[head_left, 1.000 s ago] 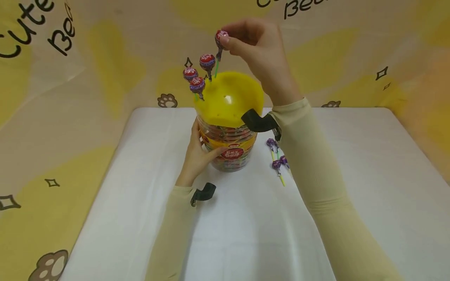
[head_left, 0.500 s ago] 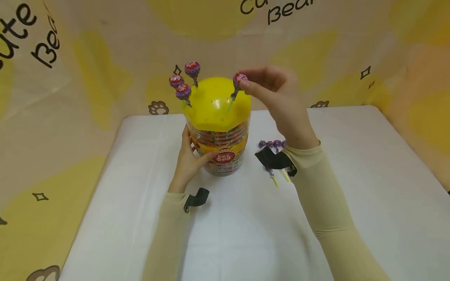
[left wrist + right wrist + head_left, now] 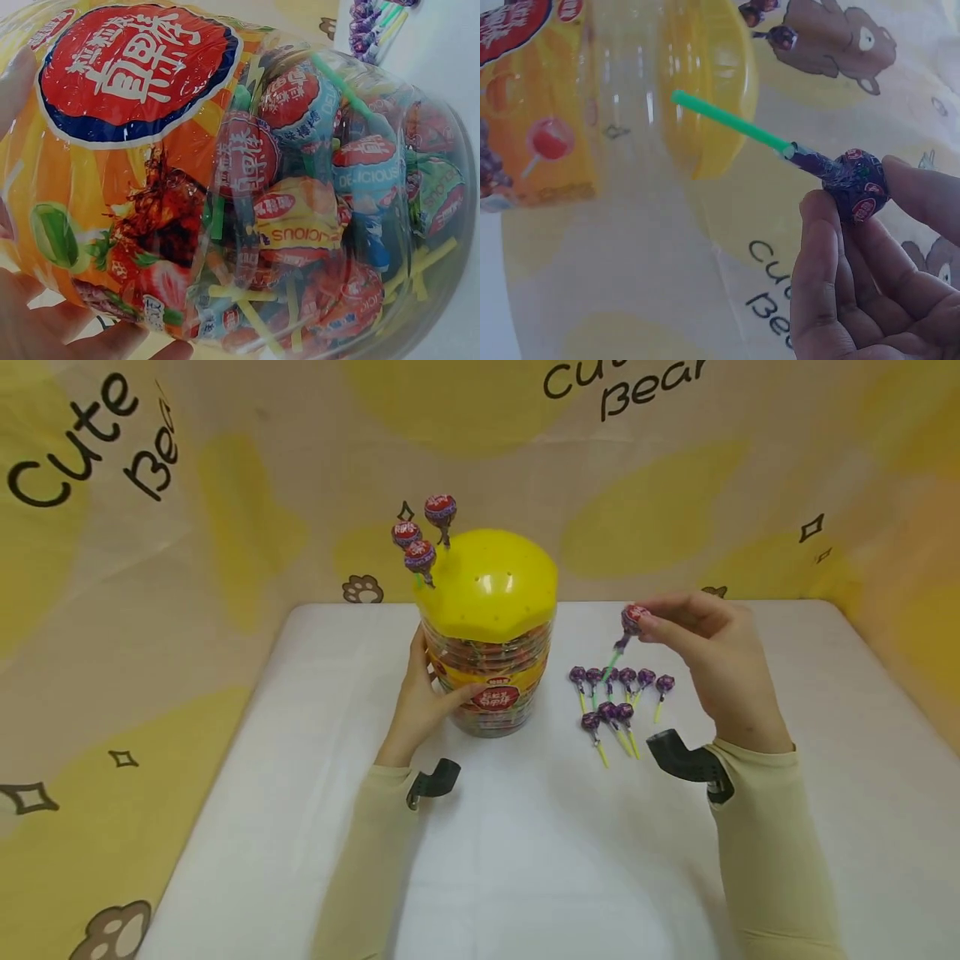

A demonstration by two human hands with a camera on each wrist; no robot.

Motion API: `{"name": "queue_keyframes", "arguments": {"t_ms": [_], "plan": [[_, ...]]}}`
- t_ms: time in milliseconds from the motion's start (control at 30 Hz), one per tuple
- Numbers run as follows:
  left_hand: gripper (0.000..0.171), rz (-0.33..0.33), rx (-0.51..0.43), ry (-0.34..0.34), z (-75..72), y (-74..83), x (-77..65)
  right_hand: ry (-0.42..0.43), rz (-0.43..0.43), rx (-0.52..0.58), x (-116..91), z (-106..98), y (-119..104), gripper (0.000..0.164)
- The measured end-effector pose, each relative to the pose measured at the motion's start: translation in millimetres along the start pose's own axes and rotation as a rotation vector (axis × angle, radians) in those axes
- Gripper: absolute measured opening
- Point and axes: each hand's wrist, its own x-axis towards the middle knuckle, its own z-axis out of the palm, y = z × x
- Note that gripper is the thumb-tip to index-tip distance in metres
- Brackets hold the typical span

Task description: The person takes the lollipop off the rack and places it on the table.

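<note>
A clear plastic jar (image 3: 498,652) full of wrapped lollipops stands on the table under a yellow domed lid (image 3: 495,585) with small holes. My left hand (image 3: 420,702) grips the jar's left side, thumb across the front label (image 3: 139,71). Three lollipops (image 3: 440,510) stick up from the lid's left side. To the right of the jar, my right hand (image 3: 723,664) pinches a purple-and-red lollipop (image 3: 855,184) by its wrapped head. Its green stick (image 3: 731,120) points down and left, apart from the lid.
Several purple lollipops (image 3: 626,677) with yellow and green sticks lie in two rough rows on the white table (image 3: 540,860), right of the jar. A printed cloth (image 3: 637,485) hangs behind and at both sides.
My right hand has carried its lollipop from above the lid, right and down, to over the loose lollipops. The left hand keeps its grip on the jar.
</note>
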Motion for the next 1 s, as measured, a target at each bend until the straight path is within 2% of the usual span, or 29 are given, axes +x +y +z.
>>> {"name": "queue_keyframes", "arguments": {"t_ms": [167,400,600,867,1000], "plan": [[0.103,-0.018,-0.013,-0.016,5.7,-1.7,0.3,0.004,0.070,-0.038,-15,-25,18,0.015],[0.104,0.000,-0.002,-0.019,7.8,-1.3,0.5,0.054,0.167,-0.100,-28,-45,40,0.014],[0.104,0.014,0.013,-0.012,6.7,0.3,4.3,0.057,0.246,-0.162,-34,-62,56,0.015],[0.103,-0.001,0.017,-0.007,3.9,1.4,5.2,0.017,0.363,-0.335,-32,-78,82,0.016],[0.103,0.008,0.027,0.003,1.9,2.1,3.6,-0.021,0.439,-0.495,-31,-87,101,0.031]]}}
